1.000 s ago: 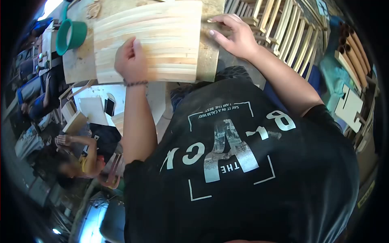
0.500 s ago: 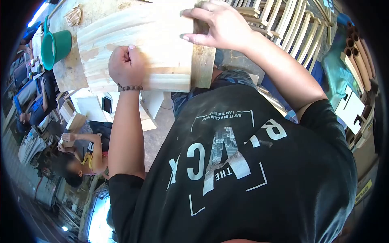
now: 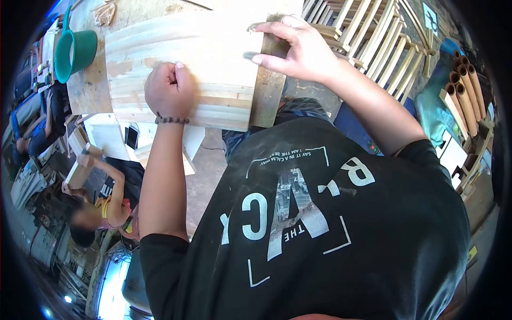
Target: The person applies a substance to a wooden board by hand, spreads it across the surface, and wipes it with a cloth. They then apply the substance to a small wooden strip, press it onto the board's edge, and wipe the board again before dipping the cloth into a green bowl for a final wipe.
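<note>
A pale panel of joined wooden strips lies on the worktable. My left hand, with a beaded bracelet at the wrist, is closed in a fist on the panel's near part. Whatever that fist may hold is hidden. By the panel's right side is my right hand, thumb and fingers apart, their tips over its bright surface. I see nothing in it, though glare makes contact hard to judge. A darker board shows under the panel's right edge.
A green dipper and a crumpled plastic bag rest on the table's left. Slatted wooden frames and brown tubes stand at right. At lower left, another person handles a wooden piece.
The view has shifted slightly. My right hand sits a little farther right over the panel; my left fist stays near the same spot. The other person's wooden piece has moved and turned.
</note>
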Motion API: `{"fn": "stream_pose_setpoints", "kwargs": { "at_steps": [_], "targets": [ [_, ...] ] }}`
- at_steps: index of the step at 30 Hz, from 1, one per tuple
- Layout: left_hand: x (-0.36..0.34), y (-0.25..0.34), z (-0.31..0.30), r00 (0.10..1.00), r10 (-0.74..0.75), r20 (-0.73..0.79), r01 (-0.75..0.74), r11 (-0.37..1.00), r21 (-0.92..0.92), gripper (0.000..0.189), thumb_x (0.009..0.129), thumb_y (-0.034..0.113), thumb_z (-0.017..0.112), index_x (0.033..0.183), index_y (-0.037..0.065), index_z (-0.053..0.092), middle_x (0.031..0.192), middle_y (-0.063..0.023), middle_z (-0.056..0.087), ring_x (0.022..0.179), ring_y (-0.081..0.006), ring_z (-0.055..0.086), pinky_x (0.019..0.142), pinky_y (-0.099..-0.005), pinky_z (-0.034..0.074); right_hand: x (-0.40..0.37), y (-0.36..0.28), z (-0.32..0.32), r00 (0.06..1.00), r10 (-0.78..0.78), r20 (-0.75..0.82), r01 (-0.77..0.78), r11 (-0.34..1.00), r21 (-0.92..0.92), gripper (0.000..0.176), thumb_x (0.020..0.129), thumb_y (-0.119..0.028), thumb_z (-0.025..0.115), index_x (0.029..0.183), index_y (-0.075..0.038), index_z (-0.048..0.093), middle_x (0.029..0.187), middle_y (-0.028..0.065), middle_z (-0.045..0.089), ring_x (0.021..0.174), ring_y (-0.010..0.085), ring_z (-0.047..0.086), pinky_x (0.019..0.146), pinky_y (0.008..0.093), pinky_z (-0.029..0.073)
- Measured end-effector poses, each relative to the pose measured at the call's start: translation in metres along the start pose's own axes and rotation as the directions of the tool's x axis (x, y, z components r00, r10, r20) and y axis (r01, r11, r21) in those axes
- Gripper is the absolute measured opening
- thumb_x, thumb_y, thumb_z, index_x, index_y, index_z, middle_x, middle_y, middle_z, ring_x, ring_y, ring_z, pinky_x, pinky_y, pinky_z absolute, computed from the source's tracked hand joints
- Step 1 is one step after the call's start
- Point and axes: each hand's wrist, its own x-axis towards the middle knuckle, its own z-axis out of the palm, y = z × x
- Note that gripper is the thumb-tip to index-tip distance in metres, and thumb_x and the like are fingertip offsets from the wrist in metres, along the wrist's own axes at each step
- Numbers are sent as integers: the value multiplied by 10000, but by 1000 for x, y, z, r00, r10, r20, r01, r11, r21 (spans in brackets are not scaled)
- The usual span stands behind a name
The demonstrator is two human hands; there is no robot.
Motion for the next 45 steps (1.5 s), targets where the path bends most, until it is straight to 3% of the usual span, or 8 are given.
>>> {"fn": "stream_pose_setpoints", "kwargs": {
  "at_steps": [5,8,11,12,19,26,36,45],
  "targets": [
    [-1,1,-2,999,-21,40,21,1000,10,267,973,179,674,743,66,599,658,-80,541,608,-253,523,595,-392,433,0,-3,3,1000,-3,24,4,1000,-26,522,872,-406,852,1291,-121,728,845,77,574,852,241,611,798,377,525],
    [-2,-1,-2,999,-23,43,23,1000,16,268,973,181,674,743,66,597,659,-81,537,605,-254,520,592,-393,431,-1,-6,-4,959,207,191,-247,945,214,458,896,-351,844,1276,-117,739,874,62,589,866,199,611,822,354,524],
    [1,2,-1,1000,-9,14,9,1000,8,243,917,148,690,709,96,574,633,-59,520,602,-267,530,596,-407,441,-13,6,-4,995,42,86,-65,955,290,414,914,-314,836,1266,-116,746,919,55,616,882,170,611,845,333,528],
    [0,3,-1,1000,-9,4,9,1000,4,239,890,131,697,692,111,564,621,-48,512,601,-274,536,599,-414,446,-18,4,-9,988,88,129,-122,950,286,419,913,-309,835,1268,-106,743,951,72,645,914,185,630,871,338,534],
    [1,3,-2,1000,-4,9,4,1000,14,231,888,129,701,699,115,568,633,-45,516,609,-272,540,606,-414,451,-24,-24,-4,990,-69,122,61,996,65,490,858,-413,827,1253,-135,750,1010,100,666,1007,300,657,941,415,543],
    [0,-2,1,1000,23,-5,-23,1000,7,224,867,111,703,696,118,558,639,-42,516,609,-271,540,607,-407,456,-20,-36,8,958,82,273,-55,993,-105,548,912,-500,744,1306,-120,735,992,134,663,1030,312,652,959,426,524],
    [1,2,-1,1000,27,-11,-27,1000,9,210,849,95,700,700,120,553,649,-42,526,622,-273,552,610,-408,460,-22,-49,-15,868,156,472,-21,960,-279,652,946,-581,679,1439,-153,671,1051,170,673,1116,338,610,1011,454,455],
    [1,0,-1,999,42,-5,-41,999,20,202,842,86,698,702,119,555,649,-46,535,619,-279,556,607,-414,461,-29,-62,1,871,140,470,7,955,-297,683,952,-611,665,1477,-173,638,1087,170,674,1118,336,610,1000,454,441]
  ]
}}
